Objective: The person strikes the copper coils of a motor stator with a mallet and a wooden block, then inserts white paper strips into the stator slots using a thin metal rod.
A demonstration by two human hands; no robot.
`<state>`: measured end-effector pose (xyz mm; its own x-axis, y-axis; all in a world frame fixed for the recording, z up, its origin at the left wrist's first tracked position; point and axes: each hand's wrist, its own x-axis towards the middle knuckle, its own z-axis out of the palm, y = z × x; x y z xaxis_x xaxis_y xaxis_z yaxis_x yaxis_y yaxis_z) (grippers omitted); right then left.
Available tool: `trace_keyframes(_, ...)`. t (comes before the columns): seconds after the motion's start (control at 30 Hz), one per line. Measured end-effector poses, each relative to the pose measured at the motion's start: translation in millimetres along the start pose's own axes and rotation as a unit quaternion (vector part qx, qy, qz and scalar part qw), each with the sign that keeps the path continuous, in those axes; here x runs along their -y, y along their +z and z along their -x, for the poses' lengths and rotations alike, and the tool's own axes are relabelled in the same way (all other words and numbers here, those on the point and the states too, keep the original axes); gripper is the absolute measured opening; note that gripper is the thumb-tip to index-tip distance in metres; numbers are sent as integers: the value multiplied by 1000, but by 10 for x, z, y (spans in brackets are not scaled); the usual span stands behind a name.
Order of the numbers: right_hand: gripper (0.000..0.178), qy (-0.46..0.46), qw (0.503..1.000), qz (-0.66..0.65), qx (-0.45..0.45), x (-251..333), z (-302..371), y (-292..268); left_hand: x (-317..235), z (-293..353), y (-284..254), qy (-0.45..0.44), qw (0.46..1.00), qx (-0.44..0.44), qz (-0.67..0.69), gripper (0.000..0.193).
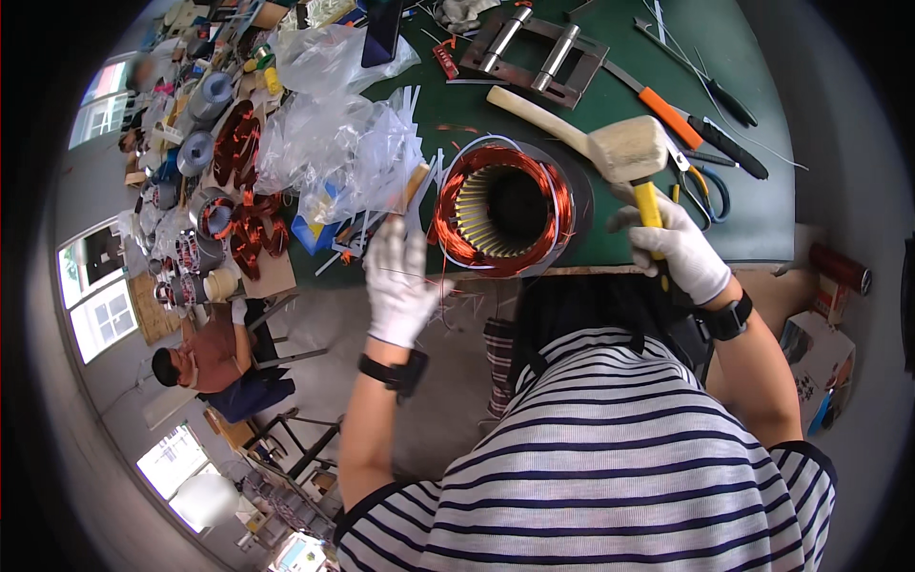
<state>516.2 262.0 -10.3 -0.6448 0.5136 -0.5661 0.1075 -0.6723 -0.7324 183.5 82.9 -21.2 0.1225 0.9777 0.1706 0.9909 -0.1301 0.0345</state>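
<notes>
A motor stator (564,214) stands on the green bench, its copper windings ringed by white cord and yellowish slot liners showing inside. My gloved right hand (679,250) is closed around a yellow-and-black handle (647,204), right of the stator. The handle's upper end meets a wooden mallet's head (627,149) in the view; I cannot tell whether they touch. The mallet's pale shaft slants up to the left. To the stator's left, my gloved left hand (397,286) has its fingers stretched out, beside a brownish strip (416,183) and white strips. Thin reddish wire passes near it.
Clear plastic bags (334,143) and copper coils (250,229) crowd the left. At the back lies a metal frame with two rollers (534,57). Scissors (703,195), an orange-handled tool (670,116) and pliers (732,103) lie right. Another person (214,360) sits far left.
</notes>
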Motion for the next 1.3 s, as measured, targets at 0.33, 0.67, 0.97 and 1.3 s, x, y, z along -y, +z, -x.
trace_keyframes(0.33, 23, 158, 970, -25, 184, 39, -53, 42, -1349, -737, -116, 33, 994, -78, 75, 39)
trace_keyframes(0.67, 32, -71, 936, 334, -89, 35, -133, -257, -1471, -1092, -317, -139, 905, 3, 402, 13)
trace_keyframes(0.97, 32, -171, 684, 665, -247, -446, -1005, -375, -1165, -789, -1839, -268, 851, -160, 422, 45)
trace_keyframes(1.3, 27, -66, 974, 211, -51, 123, -386, -604, -295, -890, -2097, -364, 794, -218, 435, 33)
